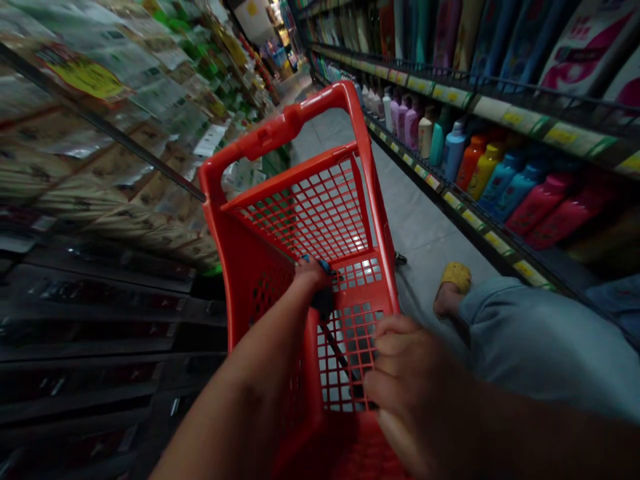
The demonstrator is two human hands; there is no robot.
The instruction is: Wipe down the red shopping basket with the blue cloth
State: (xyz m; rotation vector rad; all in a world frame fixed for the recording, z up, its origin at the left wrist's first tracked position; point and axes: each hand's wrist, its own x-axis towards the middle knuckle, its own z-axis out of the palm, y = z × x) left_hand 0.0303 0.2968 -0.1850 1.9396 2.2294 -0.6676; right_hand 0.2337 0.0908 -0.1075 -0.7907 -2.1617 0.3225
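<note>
Far left, packets [100, 133] hang on shelves well left of the grip, with dark lower shelves [85, 327] under them. Left hand [306, 280] is closed round a black grip [324, 301], fingers wrapped over it, a bit of blue showing beside them. The grip tops a black rod [341, 353] running down inside the red basket [240, 247]. The basket's far end and top loop stand ahead of the grip. Right hand [415, 393] is blurred, fingers curled against the mesh near the rod's lower end; can't tell if it has real hold or only touches. Right of that hand, on grey floor [415, 213], lie a foot in a yellow sandal [454, 287] and a light-blue trouser leg [540, 340], owner unclear. Further right, bottles [500, 173] fill the shelves. Good hold here looks like palm fully round the grip, other hand steadying the mesh, basket clear of the shelf edges.
</note>
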